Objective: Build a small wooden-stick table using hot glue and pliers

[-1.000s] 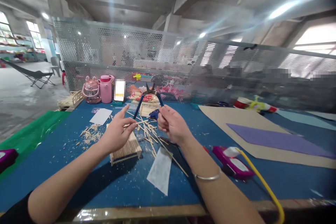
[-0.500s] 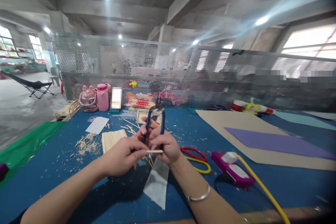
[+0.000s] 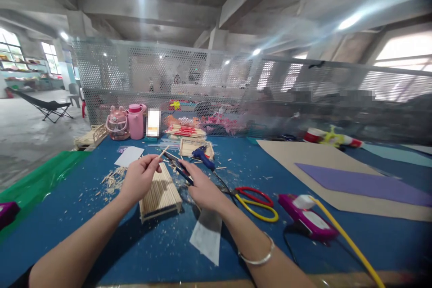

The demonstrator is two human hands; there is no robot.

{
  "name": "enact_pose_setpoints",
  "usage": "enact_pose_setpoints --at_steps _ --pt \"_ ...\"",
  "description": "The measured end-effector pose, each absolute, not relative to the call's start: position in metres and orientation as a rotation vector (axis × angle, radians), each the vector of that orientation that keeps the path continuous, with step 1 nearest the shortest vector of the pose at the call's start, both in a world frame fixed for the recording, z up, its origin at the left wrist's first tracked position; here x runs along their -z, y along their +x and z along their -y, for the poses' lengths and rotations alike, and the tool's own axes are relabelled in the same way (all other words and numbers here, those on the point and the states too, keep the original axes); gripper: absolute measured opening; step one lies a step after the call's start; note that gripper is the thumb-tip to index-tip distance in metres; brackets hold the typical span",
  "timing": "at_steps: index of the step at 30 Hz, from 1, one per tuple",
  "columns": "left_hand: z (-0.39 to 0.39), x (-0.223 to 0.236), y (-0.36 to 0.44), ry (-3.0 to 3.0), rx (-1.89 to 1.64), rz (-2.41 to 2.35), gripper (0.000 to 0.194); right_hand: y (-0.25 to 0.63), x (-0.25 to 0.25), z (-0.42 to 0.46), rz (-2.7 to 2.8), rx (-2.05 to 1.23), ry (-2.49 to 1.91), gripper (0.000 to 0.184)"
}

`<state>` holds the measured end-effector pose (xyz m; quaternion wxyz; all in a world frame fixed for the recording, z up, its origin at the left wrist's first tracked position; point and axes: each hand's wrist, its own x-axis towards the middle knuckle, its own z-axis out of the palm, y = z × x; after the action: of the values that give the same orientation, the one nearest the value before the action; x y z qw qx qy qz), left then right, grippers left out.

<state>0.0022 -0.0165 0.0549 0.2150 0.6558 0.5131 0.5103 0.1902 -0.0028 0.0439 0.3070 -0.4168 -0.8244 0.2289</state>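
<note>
My left hand pinches a thin wooden stick that slants up to the right. My right hand is closed round the dark blue handles of a pair of pliers, whose jaws point up and left towards the stick. Whether the jaws touch the stick I cannot tell. Just below both hands stands a small platform of wooden sticks laid side by side, on short legs. A blue glue gun lies beyond my right hand, partly over a small wooden frame.
Red-and-yellow scissors and a purple power strip with a yellow cable lie right. Stick offcuts and white paper lie left. Pink bottles, a lit phone and bundled sticks stand before the perforated metal screen.
My hands have moved apart. The pliers have swung from upright to pointing up-left, now gripped in the right hand. The stick has tilted upward in my left hand, and the platform and glue gun are uncovered.
</note>
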Motion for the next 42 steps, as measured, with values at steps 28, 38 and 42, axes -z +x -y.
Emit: enact_pose_setpoints --at_steps 28,38,42 --pt "0.02 -0.057 0.001 1.74 -1.465 -1.406 0.029 0.197 -0.049 0.004 2.324 -0.639 -0.991 0.079" --pt "0.025 -0.056 0.007 1.862 -1.358 -1.356 0.03 0.192 -0.048 0.007 2.281 -0.548 -1.034 0.071" --pt "0.027 -0.055 0.009 1.852 -1.367 -1.376 0.031 0.186 -0.037 0.006 2.229 -0.402 -1.053 0.059"
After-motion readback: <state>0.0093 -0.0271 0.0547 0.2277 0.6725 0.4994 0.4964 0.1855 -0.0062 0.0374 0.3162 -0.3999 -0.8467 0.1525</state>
